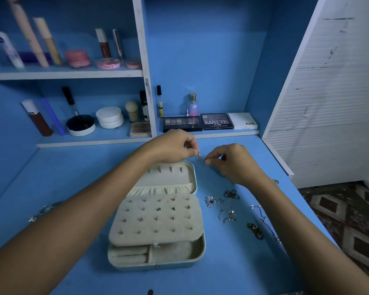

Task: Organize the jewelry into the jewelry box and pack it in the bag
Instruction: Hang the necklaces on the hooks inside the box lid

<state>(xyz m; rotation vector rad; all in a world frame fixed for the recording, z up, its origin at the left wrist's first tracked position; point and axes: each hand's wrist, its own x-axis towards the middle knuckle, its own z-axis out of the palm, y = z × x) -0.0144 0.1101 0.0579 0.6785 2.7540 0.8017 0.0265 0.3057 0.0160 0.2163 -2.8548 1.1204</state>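
A home vanity: blue shelves point(64, 73) of cosmetics point(77, 58), eyeshadow palettes point(182, 123) (one reads "MATTE").

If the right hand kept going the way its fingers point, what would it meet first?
Probably the left hand: the right hand points left across the small chain both pinch, though depth is unclear.

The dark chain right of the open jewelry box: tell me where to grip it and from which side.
Pinch the dark chain at the top of its bunched loops, coming straight down from above. It lies flat on the blue desk, apart from the silver pendant, so a low side approach would just push it.
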